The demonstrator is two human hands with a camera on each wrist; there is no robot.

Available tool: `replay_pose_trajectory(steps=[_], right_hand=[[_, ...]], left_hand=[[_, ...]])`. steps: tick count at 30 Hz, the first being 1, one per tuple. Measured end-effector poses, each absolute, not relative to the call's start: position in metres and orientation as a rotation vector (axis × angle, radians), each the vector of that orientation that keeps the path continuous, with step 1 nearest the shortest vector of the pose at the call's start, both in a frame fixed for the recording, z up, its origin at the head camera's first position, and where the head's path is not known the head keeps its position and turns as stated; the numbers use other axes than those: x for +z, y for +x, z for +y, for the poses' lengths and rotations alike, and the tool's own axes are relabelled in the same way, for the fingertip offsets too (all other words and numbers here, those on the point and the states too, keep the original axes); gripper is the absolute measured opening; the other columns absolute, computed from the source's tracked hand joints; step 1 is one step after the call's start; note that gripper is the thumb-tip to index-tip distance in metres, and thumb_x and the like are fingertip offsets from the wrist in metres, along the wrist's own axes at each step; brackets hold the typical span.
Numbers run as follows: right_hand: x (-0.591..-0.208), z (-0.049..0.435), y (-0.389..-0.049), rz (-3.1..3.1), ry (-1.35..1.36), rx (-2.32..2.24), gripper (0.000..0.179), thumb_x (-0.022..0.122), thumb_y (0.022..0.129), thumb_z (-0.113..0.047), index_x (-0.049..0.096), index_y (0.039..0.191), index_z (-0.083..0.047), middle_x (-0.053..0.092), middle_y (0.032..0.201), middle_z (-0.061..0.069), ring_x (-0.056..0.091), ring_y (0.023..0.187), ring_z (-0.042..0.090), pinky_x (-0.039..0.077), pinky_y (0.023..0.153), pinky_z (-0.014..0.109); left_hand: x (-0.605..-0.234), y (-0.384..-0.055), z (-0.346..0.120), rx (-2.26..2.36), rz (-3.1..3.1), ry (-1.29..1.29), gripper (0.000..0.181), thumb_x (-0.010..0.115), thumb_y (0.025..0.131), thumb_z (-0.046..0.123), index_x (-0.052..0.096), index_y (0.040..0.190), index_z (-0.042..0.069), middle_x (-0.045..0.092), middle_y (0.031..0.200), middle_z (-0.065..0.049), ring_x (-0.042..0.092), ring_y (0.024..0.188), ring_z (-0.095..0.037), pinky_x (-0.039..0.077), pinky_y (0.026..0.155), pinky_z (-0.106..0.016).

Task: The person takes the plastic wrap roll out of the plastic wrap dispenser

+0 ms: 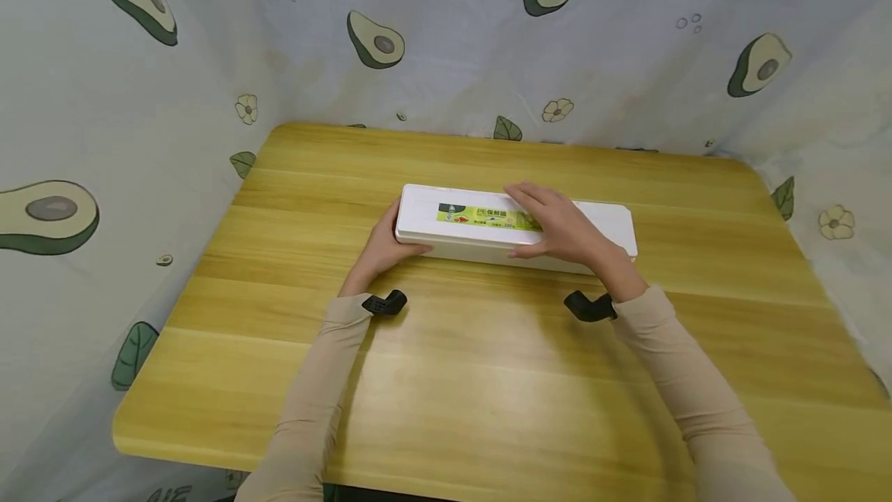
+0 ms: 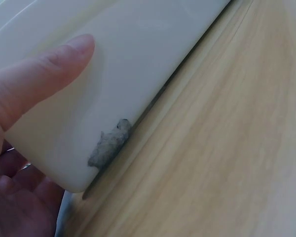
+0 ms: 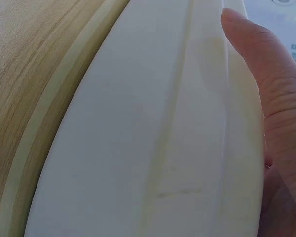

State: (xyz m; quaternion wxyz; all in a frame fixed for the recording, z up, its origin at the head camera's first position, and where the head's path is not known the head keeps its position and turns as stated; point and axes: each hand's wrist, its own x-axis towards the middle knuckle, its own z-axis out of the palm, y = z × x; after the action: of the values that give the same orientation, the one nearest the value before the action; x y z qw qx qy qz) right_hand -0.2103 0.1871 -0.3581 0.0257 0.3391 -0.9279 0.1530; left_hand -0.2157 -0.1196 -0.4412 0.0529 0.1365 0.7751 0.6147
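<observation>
A long white cling film box point(image 1: 453, 245) lies on the wooden table, with a green and yellow label point(image 1: 481, 216) on its lid. Its left end is gripped by my left hand point(image 1: 383, 246), the thumb point(image 2: 54, 74) flat on the front wall and the other fingers round the end. Across the lid's right half reaches my right hand point(image 1: 567, 231), covering part of the label. It holds the box with the thumb point(image 3: 271, 59) at the front and fingertips by the back edge. A ragged grey patch point(image 2: 110, 145) marks the box's lower front corner.
The wooden table point(image 1: 474, 378) has rounded corners and extends on all sides of the box. Behind and beside it hangs a pale curtain point(image 1: 446, 91) printed with avocados, leaves and flowers. Black wrist-camera mounts point(image 1: 386, 303) stick out at both sleeves.
</observation>
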Motion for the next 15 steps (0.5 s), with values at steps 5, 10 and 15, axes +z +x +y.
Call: replay_pose_trajectory(steps=[5, 10, 15], right_hand=[[-0.3598, 0.1861, -0.2101, -2.918, 1.034, 0.429, 0.099, 0.081, 0.066, -0.048, 0.035, 0.146, -0.011, 0.040, 0.146, 0.013, 0.036, 0.136, 0.032, 0.026, 0.109, 0.055], [-0.3602, 0.1832, -0.2108, -2.946, 1.054, 0.366, 0.098, 0.078, 0.067, -0.052, 0.033, 0.146, -0.014, 0.039, 0.147, 0.012, 0.036, 0.136, 0.030, 0.026, 0.109, 0.055], [-0.3597, 0.1823, -0.2122, -2.929, 1.082, 0.301, 0.096, 0.077, 0.069, -0.051, 0.032, 0.147, -0.015, 0.041, 0.146, 0.012, 0.038, 0.134, 0.032, 0.028, 0.106, 0.056]], left_hand=[[-0.4474, -0.2175, -0.1175, 1.874, 2.353, 0.409, 0.103, 0.082, 0.069, 0.007, 0.020, 0.151, 0.021, 0.038, 0.149, -0.008, 0.038, 0.135, -0.026, 0.030, 0.113, -0.045], [-0.4484, -0.2162, -0.1180, 1.878, 2.367, 0.419, 0.102, 0.082, 0.069, 0.008, 0.021, 0.150, 0.022, 0.039, 0.148, -0.007, 0.040, 0.134, -0.026, 0.032, 0.111, -0.046], [-0.4468, -0.2159, -0.1187, 1.871, 2.380, 0.411, 0.102, 0.082, 0.069, 0.007, 0.021, 0.150, 0.021, 0.039, 0.148, -0.008, 0.040, 0.133, -0.027, 0.032, 0.111, -0.046]])
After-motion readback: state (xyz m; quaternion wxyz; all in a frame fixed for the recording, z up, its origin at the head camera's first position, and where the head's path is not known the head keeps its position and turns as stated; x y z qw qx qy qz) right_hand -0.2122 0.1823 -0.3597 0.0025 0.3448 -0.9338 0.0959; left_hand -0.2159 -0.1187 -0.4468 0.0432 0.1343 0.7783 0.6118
